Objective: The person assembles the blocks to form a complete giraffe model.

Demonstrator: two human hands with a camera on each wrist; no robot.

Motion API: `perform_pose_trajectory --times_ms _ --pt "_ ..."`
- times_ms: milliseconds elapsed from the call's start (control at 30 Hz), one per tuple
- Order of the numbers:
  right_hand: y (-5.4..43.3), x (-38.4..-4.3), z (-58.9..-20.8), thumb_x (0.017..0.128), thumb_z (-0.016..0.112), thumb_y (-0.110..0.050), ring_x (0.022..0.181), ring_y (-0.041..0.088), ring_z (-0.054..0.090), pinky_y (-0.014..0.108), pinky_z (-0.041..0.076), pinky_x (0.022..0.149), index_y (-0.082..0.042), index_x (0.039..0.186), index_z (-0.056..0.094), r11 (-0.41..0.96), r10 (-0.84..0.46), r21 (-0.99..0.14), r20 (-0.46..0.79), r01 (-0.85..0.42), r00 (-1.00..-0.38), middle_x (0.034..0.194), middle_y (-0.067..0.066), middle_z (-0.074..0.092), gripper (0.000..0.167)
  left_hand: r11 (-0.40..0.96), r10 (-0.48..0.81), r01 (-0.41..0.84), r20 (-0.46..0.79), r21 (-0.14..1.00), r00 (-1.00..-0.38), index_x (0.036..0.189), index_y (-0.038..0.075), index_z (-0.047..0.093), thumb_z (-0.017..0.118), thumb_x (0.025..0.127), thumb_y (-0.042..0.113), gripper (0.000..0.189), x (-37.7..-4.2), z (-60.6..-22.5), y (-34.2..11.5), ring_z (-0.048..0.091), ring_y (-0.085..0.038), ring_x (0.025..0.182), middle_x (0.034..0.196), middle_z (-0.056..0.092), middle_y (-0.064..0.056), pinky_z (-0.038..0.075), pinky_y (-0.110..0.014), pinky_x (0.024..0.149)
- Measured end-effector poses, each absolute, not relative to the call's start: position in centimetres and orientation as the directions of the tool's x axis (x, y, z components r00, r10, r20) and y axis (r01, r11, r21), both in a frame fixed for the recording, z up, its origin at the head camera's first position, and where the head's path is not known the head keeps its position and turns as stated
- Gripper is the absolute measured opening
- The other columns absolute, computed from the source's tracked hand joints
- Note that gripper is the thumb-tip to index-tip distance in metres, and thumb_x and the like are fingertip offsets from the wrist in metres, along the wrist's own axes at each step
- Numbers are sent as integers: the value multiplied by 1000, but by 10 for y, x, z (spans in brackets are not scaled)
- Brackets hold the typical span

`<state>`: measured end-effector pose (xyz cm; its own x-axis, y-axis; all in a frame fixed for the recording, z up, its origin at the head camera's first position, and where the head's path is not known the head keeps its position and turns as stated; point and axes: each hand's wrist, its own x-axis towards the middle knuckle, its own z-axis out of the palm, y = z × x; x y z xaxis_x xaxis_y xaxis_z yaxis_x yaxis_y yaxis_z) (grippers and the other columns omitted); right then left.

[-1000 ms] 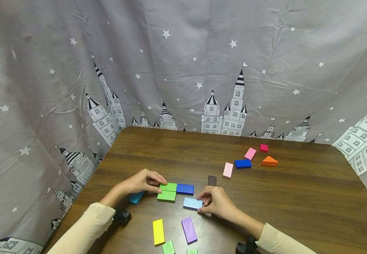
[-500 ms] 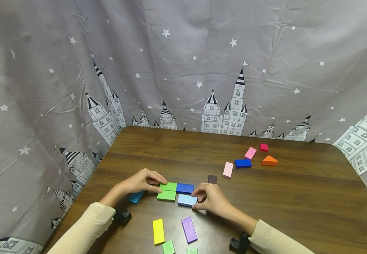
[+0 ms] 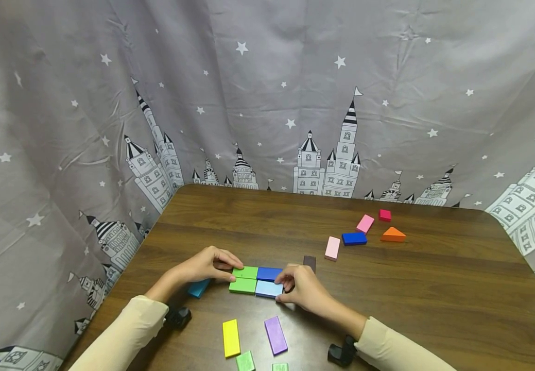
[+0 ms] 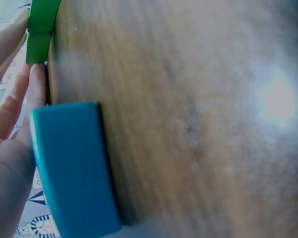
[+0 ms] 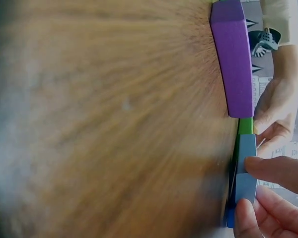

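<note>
Two green blocks lie one before the other, the far one [image 3: 246,272] and the near one [image 3: 242,285]. My left hand [image 3: 206,266] holds them at their left ends, forefinger at the far block's corner and thumb by the near one. A dark blue block [image 3: 269,273] adjoins the far green block on its right. With thumb and forefinger my right hand [image 3: 305,289] pinches the right end of a light blue block [image 3: 267,288], which sits against the near green block and in front of the dark blue one. A teal block [image 4: 74,168] lies under the left wrist.
Nearer me lie a yellow block [image 3: 231,338], a purple block [image 3: 275,336] and two small light green blocks [image 3: 246,361]. Beyond the right hand are a dark brown block [image 3: 310,262], pink blocks [image 3: 332,248], another blue block [image 3: 354,239], an orange triangle [image 3: 393,235] and a red block [image 3: 385,215].
My right hand has slid the light blue block leftward and slightly away from me, up against the near green block and the dark blue one. The left hand has stayed in place.
</note>
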<state>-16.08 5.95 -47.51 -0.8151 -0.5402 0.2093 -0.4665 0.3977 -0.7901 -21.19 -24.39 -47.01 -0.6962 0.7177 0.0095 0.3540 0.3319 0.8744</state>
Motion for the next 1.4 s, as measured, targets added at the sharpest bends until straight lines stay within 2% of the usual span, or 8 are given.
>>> perform_pose_trajectory --times_ms 567,900,1167,1267,1400 --pt "55 -157 -475 67 88 7 66 10 57 19 51 59 2 87 72 425 -533 -756 235 -498 -813 77 2 58 26 320 719 349 15 881 -695 114 -7 72 79 84 2 31 -209 -470 -245 65 -22 109 115 69 -17 54 -35 92" --pt "54 -156 -475 67 88 8 66 9 58 18 52 58 3 87 72 431 -518 -764 226 -480 -825 80 5 58 26 328 713 354 16 876 -700 113 -4 73 79 84 3 31 -212 -474 -245 65 -23 108 114 70 -15 54 -34 91" --pt "55 -157 -475 63 91 6 65 12 59 17 51 56 4 87 71 421 -489 -775 243 -471 -838 80 5 58 31 336 714 360 14 870 -700 113 -4 73 79 85 4 31 -213 -471 -245 65 -21 109 115 70 -14 54 -32 91" --pt "56 -159 -474 66 91 2 65 13 59 18 51 56 3 86 70 412 -468 -787 250 -460 -848 81 6 57 29 331 716 363 19 871 -697 113 -5 73 79 85 4 30 -214 -471 -244 65 -22 109 115 70 -15 54 -32 91" --pt "57 -163 -472 77 84 2 68 11 58 19 52 58 4 87 70 405 -434 -796 266 -450 -861 83 8 59 18 331 716 363 18 871 -698 113 -5 73 79 85 3 30 -213 -471 -245 65 -22 108 115 70 -15 54 -32 91"
